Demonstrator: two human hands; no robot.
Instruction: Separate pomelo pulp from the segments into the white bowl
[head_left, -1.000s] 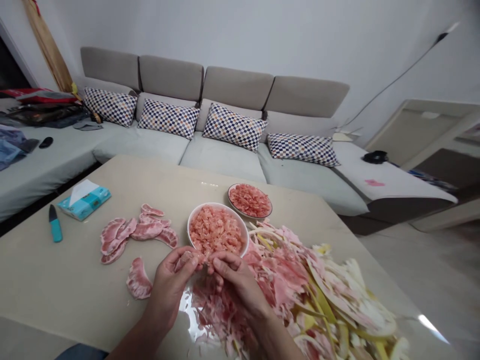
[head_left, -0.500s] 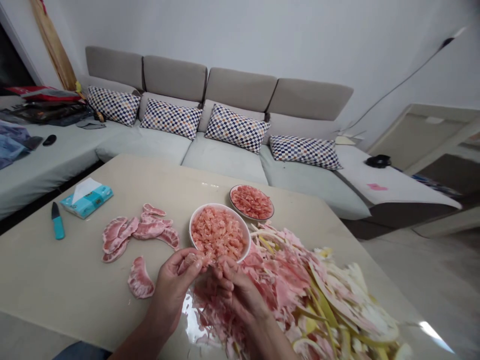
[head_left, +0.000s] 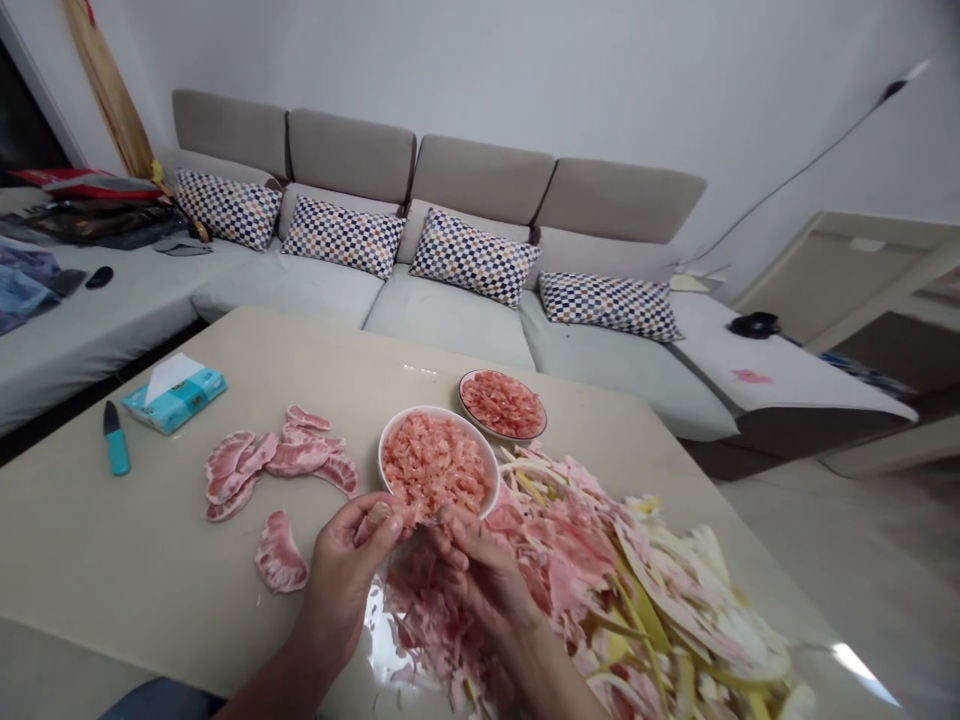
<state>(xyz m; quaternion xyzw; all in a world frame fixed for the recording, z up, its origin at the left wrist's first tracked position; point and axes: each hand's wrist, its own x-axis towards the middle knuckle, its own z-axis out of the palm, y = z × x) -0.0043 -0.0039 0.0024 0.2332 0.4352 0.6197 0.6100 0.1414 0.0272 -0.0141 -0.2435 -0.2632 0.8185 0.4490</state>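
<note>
My left hand (head_left: 347, 550) is closed around a piece of pink pomelo flesh (head_left: 406, 513), just over the near rim of a white bowl (head_left: 495, 492). Fingers pinched, my right hand (head_left: 480, 565) meets the same piece from the other side; exactly what its fingertips grip is too small to tell apart. Loose pink pulp (head_left: 435, 460) fills the bowl. Left of the hands lie several pomelo segments (head_left: 300, 458), with a single segment (head_left: 281, 555) nearer to me. Right of and below the bowl spreads a heap of peeled membranes and yellow-white rind (head_left: 645, 590).
Behind the bowl stands a dark-rimmed plate (head_left: 504, 405) of redder pulp. A knife (head_left: 115, 440) with a turquoise handle lies at the left beside a tissue pack (head_left: 175, 396). Beyond the table (head_left: 315, 350) is a grey sofa (head_left: 450, 310) with checked cushions.
Both hands stay at the bowl's near rim, with only small finger movements on the pomelo piece. The bowl, plate, segments and peel heap look the same.
</note>
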